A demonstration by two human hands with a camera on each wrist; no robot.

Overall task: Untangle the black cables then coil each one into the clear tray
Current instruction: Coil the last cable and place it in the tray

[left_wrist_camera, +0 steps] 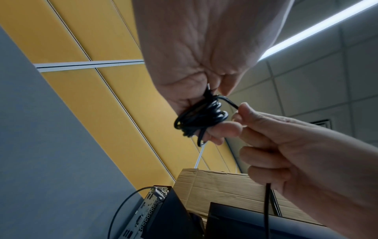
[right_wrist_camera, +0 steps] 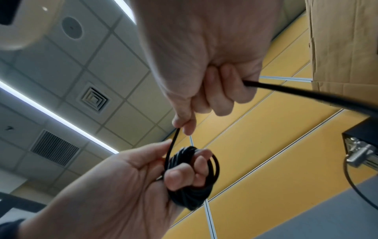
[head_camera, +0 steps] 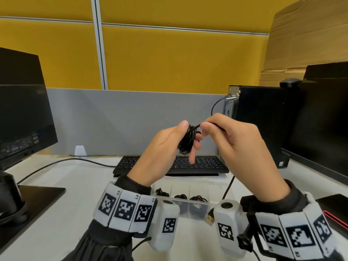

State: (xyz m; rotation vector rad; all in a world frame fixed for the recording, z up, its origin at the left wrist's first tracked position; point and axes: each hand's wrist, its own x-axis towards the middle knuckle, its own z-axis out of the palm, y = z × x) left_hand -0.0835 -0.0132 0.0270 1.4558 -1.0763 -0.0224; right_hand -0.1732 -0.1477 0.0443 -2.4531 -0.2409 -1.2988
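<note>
My left hand (head_camera: 180,140) is raised above the keyboard and holds a coil of black cable (head_camera: 188,141) wound round its fingers, thumb on top. The same coil (left_wrist_camera: 201,117) (right_wrist_camera: 192,176) shows in both wrist views. My right hand (head_camera: 224,132) pinches the free run of that cable (right_wrist_camera: 174,142) just right of the coil. The rest of the cable passes through its fist and hangs down (head_camera: 228,187) to a gold USB plug (head_camera: 210,219). The clear tray (head_camera: 199,203) lies below my wrists and holds three black cable coils (head_camera: 197,199) in its compartments.
A black keyboard (head_camera: 207,164) lies behind the tray. A monitor (head_camera: 20,102) with its base stands at left, a small black PC (head_camera: 261,119) and another monitor (head_camera: 325,113) at right. A thin cable (head_camera: 62,162) crosses the white table. Cardboard (head_camera: 305,38) leans at back right.
</note>
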